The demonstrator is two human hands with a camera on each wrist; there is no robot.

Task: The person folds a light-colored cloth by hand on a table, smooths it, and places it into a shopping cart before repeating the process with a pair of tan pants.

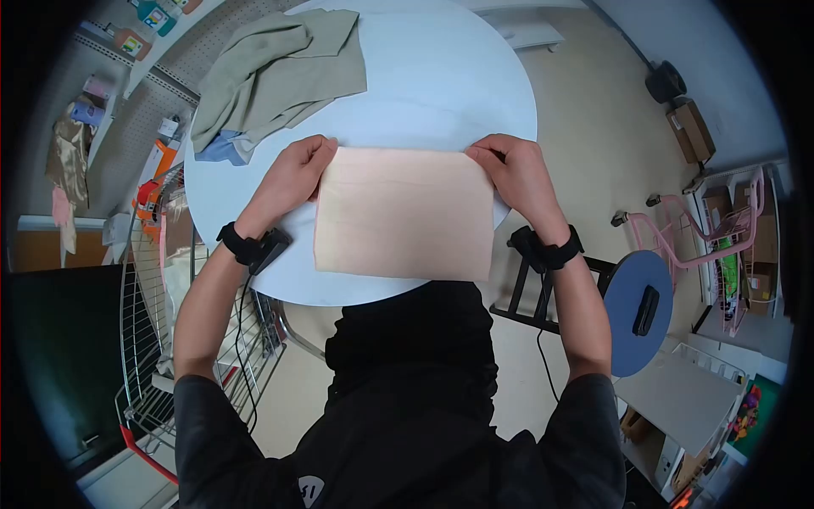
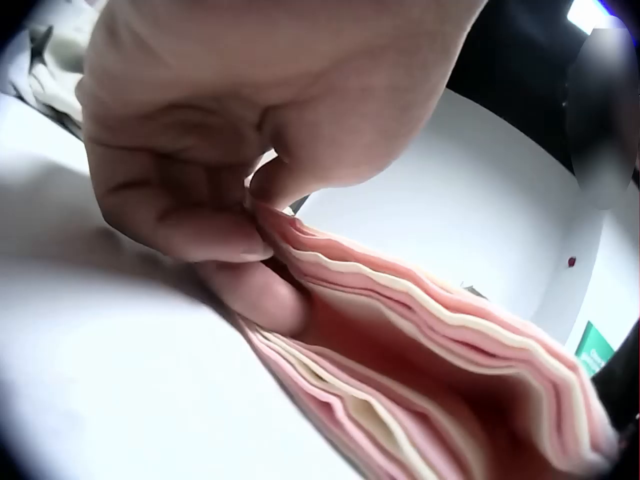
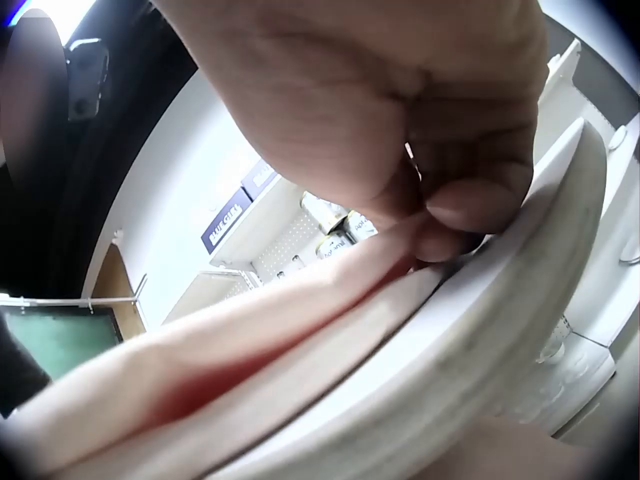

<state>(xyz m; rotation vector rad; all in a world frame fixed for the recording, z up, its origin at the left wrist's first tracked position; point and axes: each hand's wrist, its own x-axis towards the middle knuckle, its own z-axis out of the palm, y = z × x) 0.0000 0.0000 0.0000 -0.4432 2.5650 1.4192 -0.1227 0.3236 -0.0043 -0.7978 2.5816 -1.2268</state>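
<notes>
A folded cloth, pale peach on top, lies at the near edge of the round white table, its near side reaching past the rim. My left hand pinches its far left corner between thumb and fingers. In the left wrist view, the cloth shows several stacked pink and cream layers, with a fingertip tucked into the gap between the upper and lower stacks. At the far right corner, my right hand pinches the upper part. The right wrist view shows the cloth parted along its side there.
On the round white table, a crumpled grey-green garment lies at the far left with a bluish piece under it. A wire shopping cart stands at left. To the right are a blue round stool and a pink-framed cart.
</notes>
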